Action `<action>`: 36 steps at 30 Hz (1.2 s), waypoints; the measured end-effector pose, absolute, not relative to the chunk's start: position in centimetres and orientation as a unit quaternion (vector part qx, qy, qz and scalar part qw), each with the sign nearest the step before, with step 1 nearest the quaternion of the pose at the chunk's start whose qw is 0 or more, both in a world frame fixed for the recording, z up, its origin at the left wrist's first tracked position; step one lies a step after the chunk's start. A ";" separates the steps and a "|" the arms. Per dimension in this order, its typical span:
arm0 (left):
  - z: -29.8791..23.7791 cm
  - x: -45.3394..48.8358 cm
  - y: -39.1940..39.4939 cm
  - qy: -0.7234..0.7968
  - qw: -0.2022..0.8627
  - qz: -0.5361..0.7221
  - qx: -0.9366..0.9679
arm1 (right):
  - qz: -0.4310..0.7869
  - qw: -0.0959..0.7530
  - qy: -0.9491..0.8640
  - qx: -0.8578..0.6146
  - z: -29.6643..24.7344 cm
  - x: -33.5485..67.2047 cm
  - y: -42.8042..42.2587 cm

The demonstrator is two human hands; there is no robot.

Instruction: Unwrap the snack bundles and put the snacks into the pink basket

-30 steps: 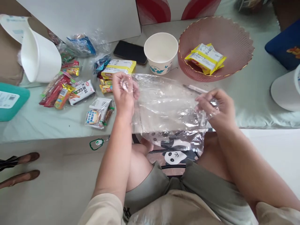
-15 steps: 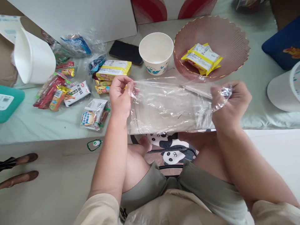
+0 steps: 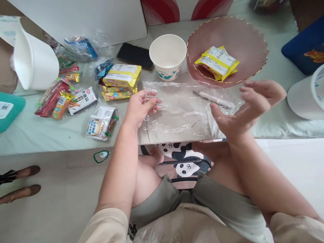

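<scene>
A clear plastic bag (image 3: 174, 118) lies spread on the cloth in front of me. My left hand (image 3: 143, 108) is at the bag's left edge, its fingers loosely bent and apart, touching the film. My right hand (image 3: 249, 108) is raised over the bag's right end, thumb and fingers spread, holding nothing. A slim, pale, pen-like item with a dark tip (image 3: 215, 99) shows through or on the film at the right; which of these I cannot tell. Just beyond the bag are a paper cup (image 3: 168, 55) and a pink scalloped bowl (image 3: 245, 44) with yellow snack packets (image 3: 219, 62) in it.
Left of the bag lie several wrapped snacks (image 3: 83, 99), a yellow packet (image 3: 121, 76) and a black phone (image 3: 135, 55). A white tub (image 3: 37, 64) and a teal box (image 3: 10, 111) stand at far left, another white tub (image 3: 307, 96) at right. A person's feet (image 3: 30, 190) are at lower left.
Both hands have let go of the bag's upper corners, and the bag has settled flat. My right hand has opened and moved right; my left hand has shifted slightly down and right.
</scene>
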State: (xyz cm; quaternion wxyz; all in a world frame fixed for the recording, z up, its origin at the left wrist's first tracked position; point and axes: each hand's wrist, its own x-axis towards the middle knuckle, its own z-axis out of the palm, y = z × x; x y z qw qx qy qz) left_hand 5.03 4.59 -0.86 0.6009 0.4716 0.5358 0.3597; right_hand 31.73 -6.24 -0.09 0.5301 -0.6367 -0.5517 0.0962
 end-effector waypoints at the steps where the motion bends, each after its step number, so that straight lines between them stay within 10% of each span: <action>1: -0.8 5.0 4.6 0.537 0.604 0.353 0.472 | 0.065 0.525 -0.581 -0.619 -0.2 31.7 -6.3; 11: -0.1 4.0 4.7 0.518 0.711 0.319 0.353 | -0.053 0.605 -0.614 -0.505 0.8 30.5 -8.1; 31: 1.7 3.6 4.6 0.460 0.775 0.272 0.338 | 0.229 0.151 -0.863 -0.424 0.1 33.3 -8.9; 36: 1.6 4.0 4.3 0.489 0.748 0.259 0.368 | 0.237 0.198 -0.850 -0.426 0.5 34.2 -8.7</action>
